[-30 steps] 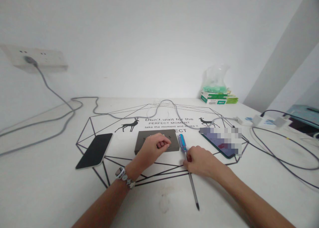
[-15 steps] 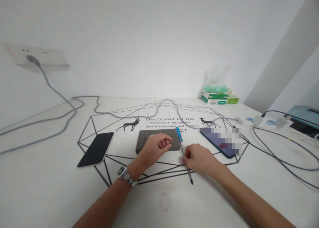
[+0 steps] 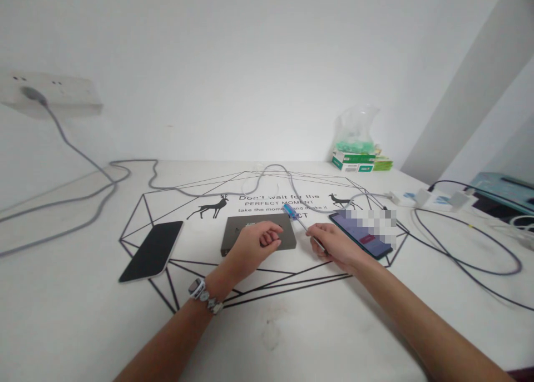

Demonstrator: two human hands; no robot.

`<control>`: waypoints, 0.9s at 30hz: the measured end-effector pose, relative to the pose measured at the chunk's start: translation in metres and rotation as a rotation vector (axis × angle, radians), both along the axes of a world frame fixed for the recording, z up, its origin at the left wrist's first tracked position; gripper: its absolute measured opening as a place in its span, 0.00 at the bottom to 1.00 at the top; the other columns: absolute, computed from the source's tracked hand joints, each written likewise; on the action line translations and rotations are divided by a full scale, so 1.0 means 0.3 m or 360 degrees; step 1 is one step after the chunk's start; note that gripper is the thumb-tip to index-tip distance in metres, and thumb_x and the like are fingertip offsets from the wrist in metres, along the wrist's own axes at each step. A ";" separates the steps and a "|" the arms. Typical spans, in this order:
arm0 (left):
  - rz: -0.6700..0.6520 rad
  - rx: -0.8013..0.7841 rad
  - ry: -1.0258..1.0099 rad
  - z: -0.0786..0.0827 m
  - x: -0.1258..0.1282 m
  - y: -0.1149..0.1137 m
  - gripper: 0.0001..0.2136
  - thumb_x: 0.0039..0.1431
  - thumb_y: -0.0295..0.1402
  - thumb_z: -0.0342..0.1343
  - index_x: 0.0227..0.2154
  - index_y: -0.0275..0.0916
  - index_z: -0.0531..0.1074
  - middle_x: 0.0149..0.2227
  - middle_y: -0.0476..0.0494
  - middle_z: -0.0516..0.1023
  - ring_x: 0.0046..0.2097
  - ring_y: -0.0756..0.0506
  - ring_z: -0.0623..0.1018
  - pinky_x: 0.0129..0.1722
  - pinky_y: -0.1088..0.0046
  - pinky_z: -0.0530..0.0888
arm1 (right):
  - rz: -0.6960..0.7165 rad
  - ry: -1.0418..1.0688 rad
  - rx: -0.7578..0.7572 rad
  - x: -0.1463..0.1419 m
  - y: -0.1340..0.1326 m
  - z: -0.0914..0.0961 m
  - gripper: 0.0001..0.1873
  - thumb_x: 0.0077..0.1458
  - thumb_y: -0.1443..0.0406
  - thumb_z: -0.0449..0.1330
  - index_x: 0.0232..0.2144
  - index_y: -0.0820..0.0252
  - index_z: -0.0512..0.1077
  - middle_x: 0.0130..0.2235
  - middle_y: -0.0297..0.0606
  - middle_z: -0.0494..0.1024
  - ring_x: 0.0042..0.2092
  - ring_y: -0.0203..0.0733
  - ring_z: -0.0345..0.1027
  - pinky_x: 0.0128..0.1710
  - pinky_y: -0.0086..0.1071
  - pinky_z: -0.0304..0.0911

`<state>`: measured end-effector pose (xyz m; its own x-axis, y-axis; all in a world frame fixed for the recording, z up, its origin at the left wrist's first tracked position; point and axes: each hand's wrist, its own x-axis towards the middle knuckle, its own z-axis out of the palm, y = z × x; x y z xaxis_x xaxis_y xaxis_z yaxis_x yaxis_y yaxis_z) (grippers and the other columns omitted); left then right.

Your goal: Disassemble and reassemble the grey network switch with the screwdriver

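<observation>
"Noticed anything new, working outward from the near side?"

"Passed the watch (image 3: 196, 287) and came to the left hand (image 3: 259, 243), curled over the dark box (image 3: 232, 232). Saw nothing in that grip, yet could not tell for certain."

"And to the right?"

"Found the right hand (image 3: 334, 244) with a narrow grip, pinched on the shaft of the screwdriver (image 3: 288, 211). Lost sight of the tip, visible a moment earlier."

"Moved, then?"

"Swung round: from alongside the box to slanting at its far right corner, blue handle covering part of the printed words. Could not tell about contact with the tabletop (image 3: 308, 321)."

"Meaning what for the work?"

"Suggested, by judgement, repositioning rather than using. Left the box roughly in place, and likewise the green-and-white cartons (image 3: 352, 160) at the back."
</observation>
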<state>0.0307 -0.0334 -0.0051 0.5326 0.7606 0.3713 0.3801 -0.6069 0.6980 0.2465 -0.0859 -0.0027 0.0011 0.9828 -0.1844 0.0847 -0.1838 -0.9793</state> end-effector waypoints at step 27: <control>-0.0083 0.0036 0.0044 -0.003 0.000 -0.003 0.11 0.54 0.23 0.56 0.40 0.36 0.77 0.31 0.48 0.77 0.31 0.51 0.72 0.32 0.76 0.69 | -0.0128 0.0376 0.0814 -0.115 -0.023 -0.030 0.19 0.59 0.52 0.61 0.41 0.53 0.57 0.38 0.39 0.82 0.30 0.38 0.75 0.18 0.24 0.67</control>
